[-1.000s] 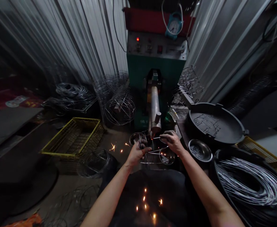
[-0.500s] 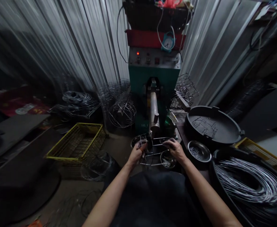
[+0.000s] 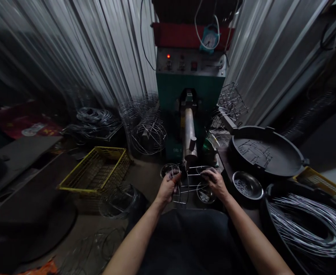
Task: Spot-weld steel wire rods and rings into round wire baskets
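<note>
Between my hands is a wire frame (image 3: 188, 186) of thin bent metal rods, held low in front of the green machine (image 3: 170, 99). My left hand (image 3: 168, 186) is closed round the frame's left side. My right hand (image 3: 216, 183) pinches at the right ends of the rods, and its fingertips partly hide what they grip. Just beyond the frame is the machine's thick metal arm (image 3: 190, 130) with a short stub at its end. Below the right hand sits a metal bowl (image 3: 205, 193) with small pieces in it. Another bowl (image 3: 165, 169) is partly hidden behind the left hand.
At right are a round black tray (image 3: 277, 162) with wire parts, a steel bowl (image 3: 252, 187) of short pins and a black tub (image 3: 271, 214) of wire rods. Left stand a yellow wire basket (image 3: 93, 189) and coiled wire cages (image 3: 147, 133). A gauge (image 3: 210, 38) hangs above.
The view has shifted slightly, so the machine sits higher. Both hands keep near the wire frame, which has turned a little; its lower rod no longer reaches toward the right bowl.
</note>
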### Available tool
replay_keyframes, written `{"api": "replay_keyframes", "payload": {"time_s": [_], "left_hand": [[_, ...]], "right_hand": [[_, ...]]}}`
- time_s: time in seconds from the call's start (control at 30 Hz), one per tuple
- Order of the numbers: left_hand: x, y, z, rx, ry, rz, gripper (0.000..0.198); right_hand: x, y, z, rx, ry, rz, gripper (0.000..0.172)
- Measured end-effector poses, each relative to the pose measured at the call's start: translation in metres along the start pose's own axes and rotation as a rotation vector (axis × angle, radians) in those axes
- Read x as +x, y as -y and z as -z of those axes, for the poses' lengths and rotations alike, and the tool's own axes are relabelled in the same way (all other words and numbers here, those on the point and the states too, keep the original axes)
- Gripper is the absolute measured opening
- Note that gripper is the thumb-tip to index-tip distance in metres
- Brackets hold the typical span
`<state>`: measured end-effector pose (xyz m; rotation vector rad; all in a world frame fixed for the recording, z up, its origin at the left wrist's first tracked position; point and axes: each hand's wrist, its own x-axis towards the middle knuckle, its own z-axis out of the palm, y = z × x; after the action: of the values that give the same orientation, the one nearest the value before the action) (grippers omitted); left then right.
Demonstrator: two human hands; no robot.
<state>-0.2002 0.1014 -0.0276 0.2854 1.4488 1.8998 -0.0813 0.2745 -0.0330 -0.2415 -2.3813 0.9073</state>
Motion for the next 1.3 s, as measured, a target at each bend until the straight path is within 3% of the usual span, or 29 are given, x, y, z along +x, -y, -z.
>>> {"api": "replay_keyframes", "payload": {"time_s": [0.13,0.37,1.3], "left_hand": [[0.001,-0.001,-0.001,-0.009,-0.012,0.000,0.041],[0.004,-0.001,-0.002,-0.049,-0.005,-0.006,0.039],[0.019,-0.008,0.000,-0.077,0.048,0.032,0.036]], "right_hand": [[0.002,0.000,0.003,0.030,-0.060,-0.001,0.014],[0.005,-0.001,-0.001,-0.005,0.024,0.038,0.016],[0.020,-0.003,-0.002,0.025,0.027,0.013,0.013]]}}
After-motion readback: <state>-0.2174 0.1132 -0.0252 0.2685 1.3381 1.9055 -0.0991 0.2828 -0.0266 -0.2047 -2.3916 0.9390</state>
